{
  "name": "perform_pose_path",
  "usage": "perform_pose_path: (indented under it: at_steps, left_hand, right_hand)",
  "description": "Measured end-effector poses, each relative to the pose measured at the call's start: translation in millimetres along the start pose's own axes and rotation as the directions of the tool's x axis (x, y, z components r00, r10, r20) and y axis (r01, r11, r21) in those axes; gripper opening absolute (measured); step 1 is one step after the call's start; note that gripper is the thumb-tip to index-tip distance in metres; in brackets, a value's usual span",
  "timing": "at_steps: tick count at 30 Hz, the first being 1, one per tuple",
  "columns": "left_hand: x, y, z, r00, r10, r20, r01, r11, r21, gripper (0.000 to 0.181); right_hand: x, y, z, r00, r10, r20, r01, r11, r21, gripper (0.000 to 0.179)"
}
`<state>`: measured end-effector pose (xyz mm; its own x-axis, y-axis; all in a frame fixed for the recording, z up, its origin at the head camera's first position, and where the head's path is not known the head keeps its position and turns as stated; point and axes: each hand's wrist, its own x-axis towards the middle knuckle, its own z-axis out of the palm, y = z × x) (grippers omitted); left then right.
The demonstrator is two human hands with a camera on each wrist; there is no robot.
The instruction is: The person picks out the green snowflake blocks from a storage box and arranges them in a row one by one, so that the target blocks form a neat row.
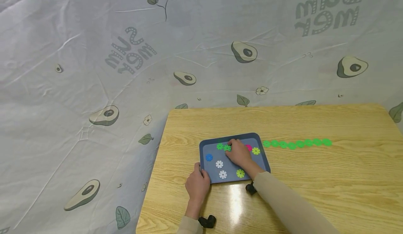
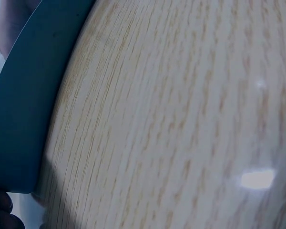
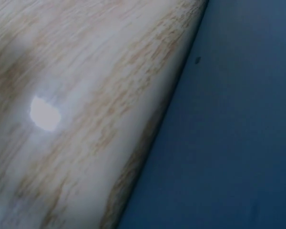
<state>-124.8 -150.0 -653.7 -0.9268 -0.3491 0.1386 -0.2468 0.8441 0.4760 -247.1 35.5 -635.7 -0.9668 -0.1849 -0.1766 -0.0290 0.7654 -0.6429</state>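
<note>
A blue-grey tray (image 1: 231,181) lies on the wooden table with small notched plastic discs in it. My left hand (image 1: 197,185) holds the tray's near left corner; in the left wrist view, fingertips (image 2: 2,217) show by that corner. My right hand (image 1: 240,153) reaches over the tray, its index finger and thumb around a green disc (image 1: 226,148). Just left of that lies another green disc (image 1: 219,146). Also in the tray are a blue disc (image 1: 209,157), two white discs (image 1: 223,174), two yellow-green discs (image 1: 240,173) and a pink disc (image 1: 248,147), partly beside my right hand.
Right of the tray, several green discs (image 1: 292,145) run in a row across the wooden table (image 1: 315,181). A printed curtain (image 1: 201,27) hangs behind the table and along its left side. Black wrist devices (image 1: 207,222) sit by both sleeves.
</note>
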Motion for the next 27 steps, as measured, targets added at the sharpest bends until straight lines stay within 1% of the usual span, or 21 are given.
perform_pose_path:
  at_steps: [6,15,22,27]
  left_hand:
    - [-0.1,1.2,-0.5,1.000,0.003,-0.005,-0.003,1.000,0.000,0.022]
    - [-0.2,1.7,0.7,1.000,-0.001,-0.004,0.001,1.000,0.001,0.021]
    - [-0.1,1.2,1.3,1.000,-0.008,-0.005,0.008,1.000,-0.003,0.021]
    - [-0.4,1.8,0.7,1.000,-0.012,-0.001,0.012,1.000,-0.009,0.021]
  right_hand:
    - [-4.2,-1.2,-2.7,0.999,-0.005,-0.032,0.006,0.999,0.034,0.038]
    - [-3.8,1.2,-2.4,0.999,-0.026,-0.044,0.028,0.999,0.041,0.029]
    - [-6.8,4.7,-4.5,0.996,-0.053,-0.072,0.059,0.994,0.091,0.022]
    - [-9.0,6.9,-7.1,0.993,-0.065,-0.095,0.076,0.990,0.117,0.020]
